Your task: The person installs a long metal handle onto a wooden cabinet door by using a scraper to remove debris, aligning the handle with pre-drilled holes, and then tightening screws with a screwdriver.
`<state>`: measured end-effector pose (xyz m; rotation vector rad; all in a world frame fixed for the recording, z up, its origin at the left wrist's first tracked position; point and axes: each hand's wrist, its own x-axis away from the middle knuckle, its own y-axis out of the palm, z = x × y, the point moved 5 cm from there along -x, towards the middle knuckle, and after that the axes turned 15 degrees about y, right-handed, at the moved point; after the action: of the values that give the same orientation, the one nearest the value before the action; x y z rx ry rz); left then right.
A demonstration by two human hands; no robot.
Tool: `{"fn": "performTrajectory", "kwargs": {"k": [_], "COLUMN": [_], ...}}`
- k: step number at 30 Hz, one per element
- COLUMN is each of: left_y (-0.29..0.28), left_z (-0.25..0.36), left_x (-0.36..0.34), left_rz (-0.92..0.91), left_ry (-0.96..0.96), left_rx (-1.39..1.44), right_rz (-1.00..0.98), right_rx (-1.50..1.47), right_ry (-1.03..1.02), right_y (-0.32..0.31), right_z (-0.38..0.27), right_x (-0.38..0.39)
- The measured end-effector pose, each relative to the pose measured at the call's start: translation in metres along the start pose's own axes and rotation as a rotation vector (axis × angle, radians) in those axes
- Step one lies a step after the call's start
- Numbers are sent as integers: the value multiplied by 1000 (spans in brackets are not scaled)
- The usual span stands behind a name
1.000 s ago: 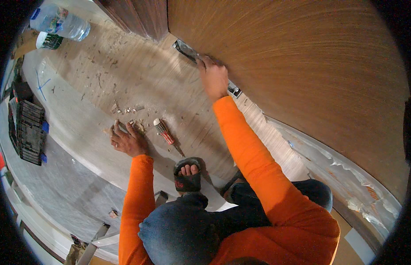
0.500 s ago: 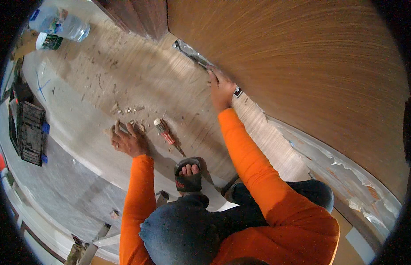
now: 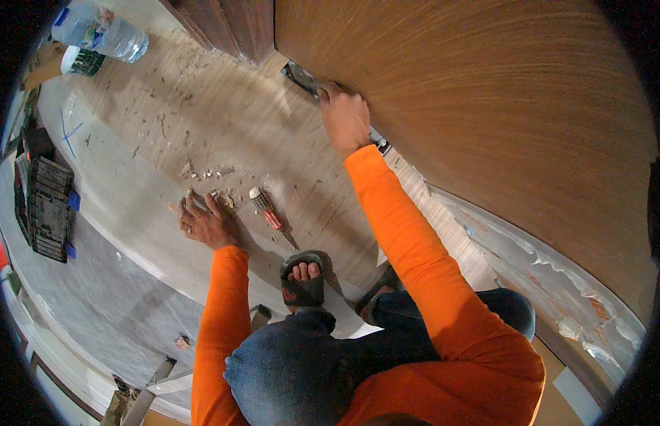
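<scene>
A long grey metal strip (image 3: 299,77) lies along the bottom edge of the brown wooden door panel (image 3: 472,99). My right hand (image 3: 346,119) is closed on its middle, fingers curled and partly hidden; the strip's other end shows past my wrist. What exact kind of tool or fitting it is cannot be made out. My left hand (image 3: 208,221) rests on the floor with its fingers spread, holding nothing, beside small wood chips (image 3: 220,172). A screwdriver (image 3: 268,209) with a red, black and white handle lies between my left hand and my sandalled foot (image 3: 303,277).
A large plastic water bottle (image 3: 106,32) and a white-and-green tub (image 3: 81,61) are at the far left. A black case (image 3: 50,206) with blue latches sits at the left. Torn plastic sheeting (image 3: 543,270) runs along the right. A dark wooden frame piece (image 3: 234,28) stands at the top.
My right hand has moved up and left along the metal strip, and its fingers have curled in. My left hand stays in place on the floor.
</scene>
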<state>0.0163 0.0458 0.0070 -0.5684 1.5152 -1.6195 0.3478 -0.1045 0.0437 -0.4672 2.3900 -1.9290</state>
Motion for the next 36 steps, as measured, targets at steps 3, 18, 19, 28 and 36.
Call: {"fn": "performTrajectory", "kwargs": {"k": [3,18,19,28,36], "left_y": [-1,4,5,-3,1], "left_z": [2,3,2,4,0], "left_x": [-1,1,1,-1,1], "left_rz": [-35,-15,-14,6,-32], "left_ry": [-17,21,28,1,-20], "left_rx": [-24,-40,-46,-22,20], "right_rz": [-27,-116,80,40,18], "right_rx": [7,-1015,-780,-26,112], "right_ry": [-38,232,81,27,-48], "right_y": [1,36,24,-9,-3], "right_z": [-4,72,70,14,-4], "right_x": [-4,40,36,10,1]}}
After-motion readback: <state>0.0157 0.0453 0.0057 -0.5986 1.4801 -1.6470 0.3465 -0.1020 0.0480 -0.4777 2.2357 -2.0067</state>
